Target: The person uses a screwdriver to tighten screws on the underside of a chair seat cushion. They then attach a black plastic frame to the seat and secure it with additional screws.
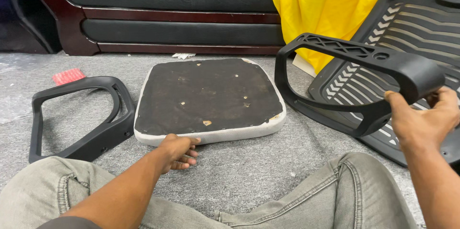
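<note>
The right hand [424,119] is clenched around a black plastic chair armrest [357,73], gripped at its padded top end & held up off the floor, w/ the loop of the frame hanging out toward the left. The left hand [176,151] is not grasping anything: fingers are loosely curled, knuckles resting on the grey carpet floor [249,171] & touching the near edge of the upturned chair seat cushion [208,97]. The cushion is laid bottom-up just ahead of the knees, its dark underside w/ several bolt holes showing. A second armrest [84,119] is laid flat just beside the cushion's left edge. The ribbed black chair backrest [417,23] is propped behind & under the held armrest, at the right. Further back, a yellow cloth [330,4] is draped over a dark leather sofa [177,4]; a small red piece [68,75] is seen on the carpet far left.

Risk, as judged: the armrest is held by one end only, so the free end could swing & knock the backrest or the cushion. The cushion isn't pinned, so it could slide if pressed.
</note>
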